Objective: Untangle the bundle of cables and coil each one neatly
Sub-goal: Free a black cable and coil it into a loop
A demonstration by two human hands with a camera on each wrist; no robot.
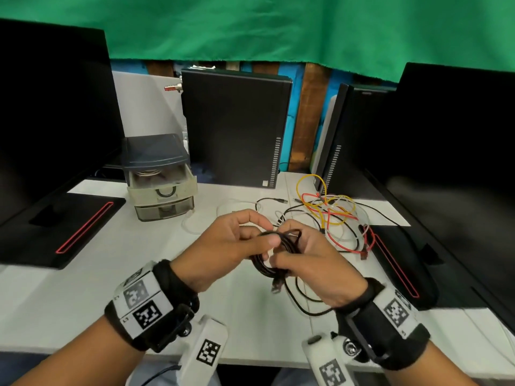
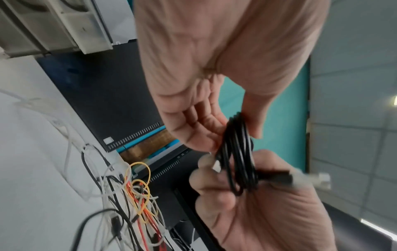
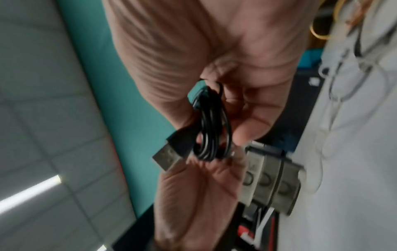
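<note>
A: While the black USB cable (image 1: 276, 254) sits nearly coiled above the bench (image 1: 83, 288), how much is left?

B: Most of it, I'd judge. The left hand (image 1: 231, 246) and right hand (image 1: 312, 268) both pinch its loops with curled fingers, plug dangling. The tangle of yellow, red, white and black wires (image 1: 331, 215) lies untouched on the bench beyond.

A: Anything unclear?

B: Both wrist views are blurred; I can't count the cables.

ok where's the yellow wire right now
In the head view the yellow wire lies on the white table, far right, tangled with the red wire beside the right computer tower.
</note>
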